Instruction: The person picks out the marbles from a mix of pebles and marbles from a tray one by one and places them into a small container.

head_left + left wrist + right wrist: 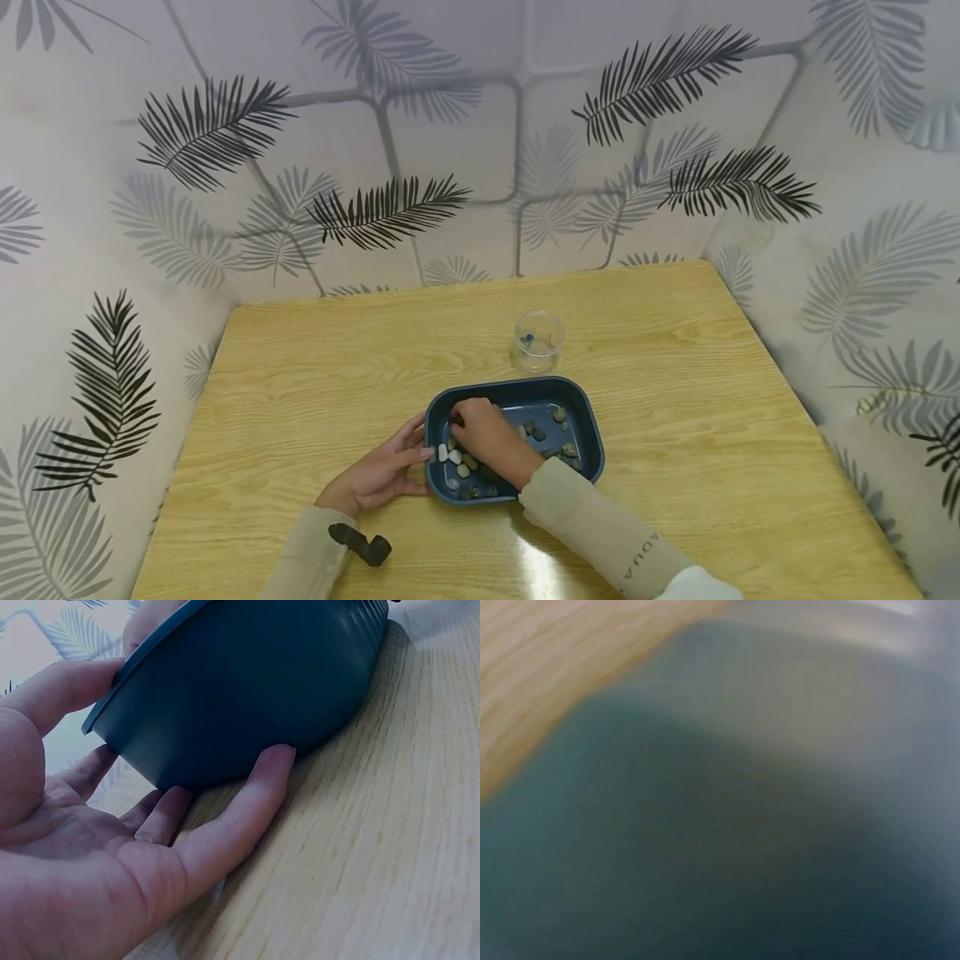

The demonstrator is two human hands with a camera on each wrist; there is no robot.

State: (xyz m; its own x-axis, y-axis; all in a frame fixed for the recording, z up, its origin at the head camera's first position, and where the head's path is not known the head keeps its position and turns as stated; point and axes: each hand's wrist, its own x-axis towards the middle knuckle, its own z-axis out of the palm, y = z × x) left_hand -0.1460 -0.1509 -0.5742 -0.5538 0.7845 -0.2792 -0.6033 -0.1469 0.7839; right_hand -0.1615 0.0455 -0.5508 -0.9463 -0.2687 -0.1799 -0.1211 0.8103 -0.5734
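A dark blue rectangular basin on the table holds several small stones, white, tan, brown and dark. My left hand holds the basin's left end. In the left wrist view its thumb lies against the rim, while other fingers touch the lower outer wall. My right hand reaches down into the basin's left part, fingers bent toward the far left corner. White stones lie just below those fingers. The fingertips are hidden, so I cannot tell whether they hold a stone. The right wrist view is blurred.
Beyond the basin stands a clear round container with a small blue thing inside. The wood-grain table meets leaf-patterned walls at the back and on both sides. A black strap piece is on the left sleeve.
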